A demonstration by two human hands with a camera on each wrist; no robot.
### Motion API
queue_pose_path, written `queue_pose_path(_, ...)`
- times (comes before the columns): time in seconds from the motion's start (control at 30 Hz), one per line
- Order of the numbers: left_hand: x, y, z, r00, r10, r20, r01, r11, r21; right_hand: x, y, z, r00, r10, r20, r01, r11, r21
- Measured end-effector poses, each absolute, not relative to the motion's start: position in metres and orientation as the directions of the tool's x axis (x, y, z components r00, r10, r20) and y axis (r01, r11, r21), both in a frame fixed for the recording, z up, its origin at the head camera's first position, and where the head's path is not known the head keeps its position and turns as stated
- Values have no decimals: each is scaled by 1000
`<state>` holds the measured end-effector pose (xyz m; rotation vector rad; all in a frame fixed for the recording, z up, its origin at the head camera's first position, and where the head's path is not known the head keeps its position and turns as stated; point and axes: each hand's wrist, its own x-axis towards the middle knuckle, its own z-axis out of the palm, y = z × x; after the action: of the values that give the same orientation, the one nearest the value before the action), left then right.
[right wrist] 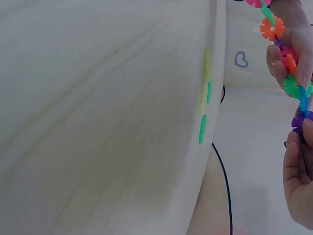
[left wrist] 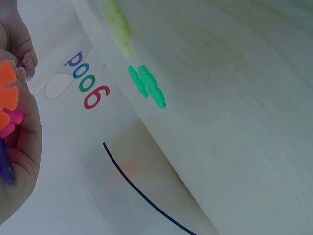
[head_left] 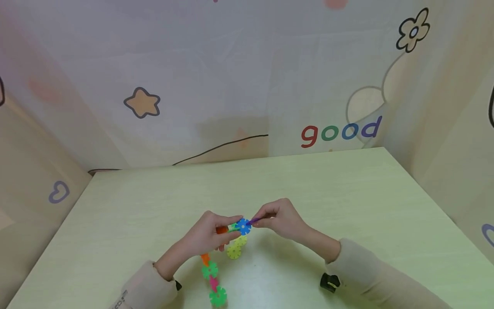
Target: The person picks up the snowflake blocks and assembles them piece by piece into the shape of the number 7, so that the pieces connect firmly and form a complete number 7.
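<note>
My left hand holds a chain of slotted flower-shaped plastic discs near its upper end, thumb and fingers around a green disc. A blue disc is slotted into that green one and sticks out past the fingertips. My right hand pinches a purple disc against the blue disc's edge; how deep it sits cannot be told. Below the left hand, the chain hangs with an orange disc, a green disc, a pink disc and another green disc at the bottom.
Yellow discs lie on the pale table beyond the hands. Green discs lie near them in the left wrist view. A printed curtain surrounds the table's back and sides.
</note>
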<state>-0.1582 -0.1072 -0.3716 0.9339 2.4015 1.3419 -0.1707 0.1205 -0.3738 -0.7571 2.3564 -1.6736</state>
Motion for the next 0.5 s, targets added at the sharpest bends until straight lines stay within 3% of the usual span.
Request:
queue_pose_path(0.3,-158,-111,-372,-782,619,70,351,344,871,-174,118,-371,-830,-527,183,-346,228,-910)
queue_pose_path(0.5,-157,-115,-372,-795,604,56,326,349,878,-182,123,-370,-817,-549,178,-386,290,-876)
